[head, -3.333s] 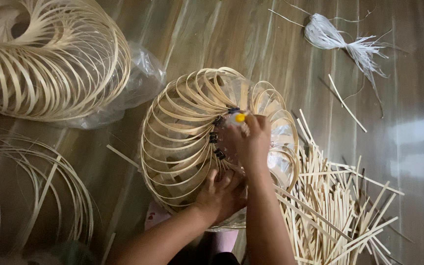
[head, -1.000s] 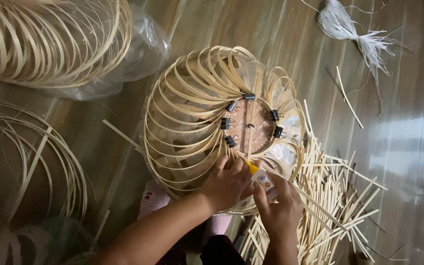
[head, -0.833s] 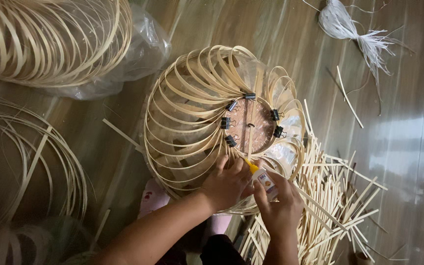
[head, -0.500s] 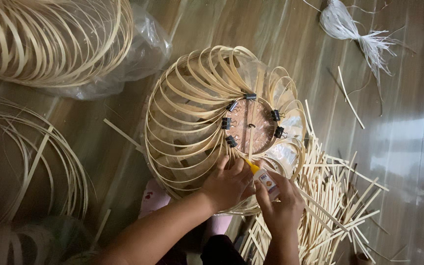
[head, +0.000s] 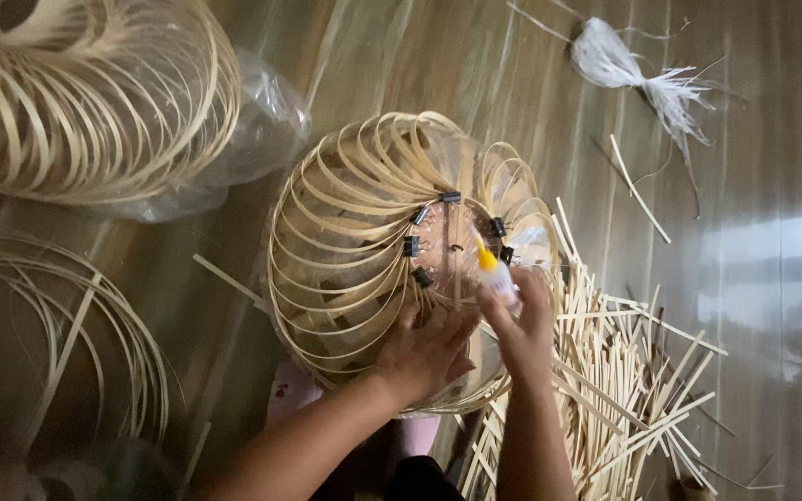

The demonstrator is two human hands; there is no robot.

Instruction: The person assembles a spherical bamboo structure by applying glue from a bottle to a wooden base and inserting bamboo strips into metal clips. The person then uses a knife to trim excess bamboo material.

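Fingers of the right hand clamp a small glue bottle, its yellow tip aimed at the clipped hub of a bamboo-strip frame on the floor. Left hand presses on the frame's near rim, fingers spread. Too hard a squeeze could flood glue onto the clips; a slipping left hand could let strips spring loose.

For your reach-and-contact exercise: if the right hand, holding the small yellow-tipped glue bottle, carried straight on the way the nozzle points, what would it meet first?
Probably the round centre hub of the bamboo-strip lampshade frame, inside the ring of black binder clips. The right hand aims the glue bottle there; depth is unclear.
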